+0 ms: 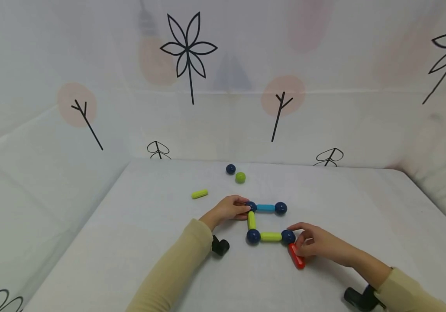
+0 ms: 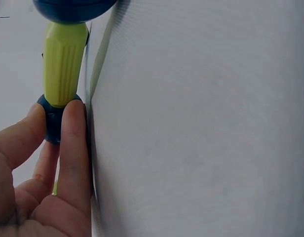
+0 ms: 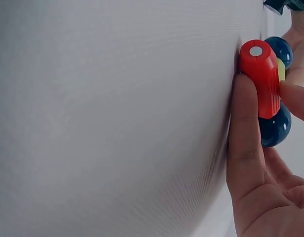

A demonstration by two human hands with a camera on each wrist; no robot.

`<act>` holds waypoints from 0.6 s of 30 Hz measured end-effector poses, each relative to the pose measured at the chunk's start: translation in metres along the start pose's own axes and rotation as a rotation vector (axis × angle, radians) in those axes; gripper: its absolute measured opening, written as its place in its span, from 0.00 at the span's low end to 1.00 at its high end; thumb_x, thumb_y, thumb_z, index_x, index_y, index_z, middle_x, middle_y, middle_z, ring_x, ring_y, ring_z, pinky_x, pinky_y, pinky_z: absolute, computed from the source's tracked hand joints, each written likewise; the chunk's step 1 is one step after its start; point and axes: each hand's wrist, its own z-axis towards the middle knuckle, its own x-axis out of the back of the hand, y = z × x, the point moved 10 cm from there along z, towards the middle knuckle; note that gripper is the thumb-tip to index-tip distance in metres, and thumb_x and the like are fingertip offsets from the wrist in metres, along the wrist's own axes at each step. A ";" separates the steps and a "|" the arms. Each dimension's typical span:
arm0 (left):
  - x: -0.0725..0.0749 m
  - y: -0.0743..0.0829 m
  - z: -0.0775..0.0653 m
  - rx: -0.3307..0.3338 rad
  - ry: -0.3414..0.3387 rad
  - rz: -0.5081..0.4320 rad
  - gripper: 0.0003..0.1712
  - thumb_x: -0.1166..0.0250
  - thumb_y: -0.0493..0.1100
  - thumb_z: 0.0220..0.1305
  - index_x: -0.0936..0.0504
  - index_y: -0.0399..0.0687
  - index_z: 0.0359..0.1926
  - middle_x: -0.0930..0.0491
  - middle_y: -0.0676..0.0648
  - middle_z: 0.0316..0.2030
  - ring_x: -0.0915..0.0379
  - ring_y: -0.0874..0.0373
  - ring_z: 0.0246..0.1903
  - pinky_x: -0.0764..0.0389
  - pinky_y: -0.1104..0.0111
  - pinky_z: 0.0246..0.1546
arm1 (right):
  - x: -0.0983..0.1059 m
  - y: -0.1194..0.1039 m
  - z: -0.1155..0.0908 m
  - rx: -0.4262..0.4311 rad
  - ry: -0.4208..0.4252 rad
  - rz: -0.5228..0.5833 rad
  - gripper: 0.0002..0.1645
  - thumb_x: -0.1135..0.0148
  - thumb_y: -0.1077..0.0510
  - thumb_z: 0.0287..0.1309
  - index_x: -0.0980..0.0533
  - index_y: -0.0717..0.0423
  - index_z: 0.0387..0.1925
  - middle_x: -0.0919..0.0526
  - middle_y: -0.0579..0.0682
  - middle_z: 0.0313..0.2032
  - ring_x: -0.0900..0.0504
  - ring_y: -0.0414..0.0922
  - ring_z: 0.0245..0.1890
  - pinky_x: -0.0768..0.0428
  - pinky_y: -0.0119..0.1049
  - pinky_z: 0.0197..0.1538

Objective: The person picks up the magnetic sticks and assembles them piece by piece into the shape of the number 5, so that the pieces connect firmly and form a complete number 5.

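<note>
On the white tabletop lies a connected shape of dark blue balls and short rods. My left hand (image 1: 228, 209) pinches the dark blue ball (image 2: 54, 118) at its upper left corner. From that ball a light blue rod (image 1: 265, 208) runs to another blue ball (image 1: 281, 208), and a yellow-green rod (image 1: 251, 220) leads down to a lower blue ball (image 1: 253, 236). A second yellow-green rod (image 1: 271, 237) joins this to a ball (image 1: 288, 236) on the right. My right hand (image 1: 320, 243) grips a red rod (image 3: 260, 81), its far end against that right ball; a silvery disc shows on its near end.
Farther back lie a loose dark blue ball (image 1: 231, 169), a green ball (image 1: 240, 177) and a loose yellow-green rod (image 1: 199, 193). Black wrist devices (image 1: 220, 246) sit at both wrists. A patterned white cloth (image 1: 223, 125) hangs behind the table.
</note>
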 end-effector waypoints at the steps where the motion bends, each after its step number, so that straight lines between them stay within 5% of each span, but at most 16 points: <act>1: 0.000 0.000 0.000 0.001 0.002 0.001 0.20 0.38 0.36 0.71 0.24 0.38 0.61 0.22 0.43 0.48 0.20 0.58 0.40 0.17 0.69 0.43 | 0.000 0.000 0.000 -0.001 -0.009 0.011 0.35 0.35 0.62 0.62 0.38 0.70 0.66 0.23 0.53 0.35 0.22 0.49 0.37 0.18 0.40 0.41; 10: 0.000 -0.001 0.001 0.006 0.008 0.025 0.20 0.37 0.37 0.70 0.24 0.38 0.61 0.22 0.43 0.48 0.20 0.58 0.40 0.17 0.70 0.43 | -0.009 -0.004 0.007 -0.002 -0.021 0.068 0.35 0.33 0.65 0.59 0.37 0.68 0.64 0.26 0.54 0.33 0.23 0.48 0.34 0.17 0.38 0.37; 18: 0.000 -0.001 0.002 0.005 -0.001 0.023 0.20 0.38 0.37 0.71 0.25 0.38 0.61 0.23 0.43 0.48 0.21 0.59 0.39 0.17 0.70 0.43 | -0.008 0.001 0.007 -0.078 0.054 0.143 0.35 0.40 0.68 0.55 0.38 0.66 0.64 0.26 0.54 0.34 0.23 0.48 0.33 0.16 0.39 0.38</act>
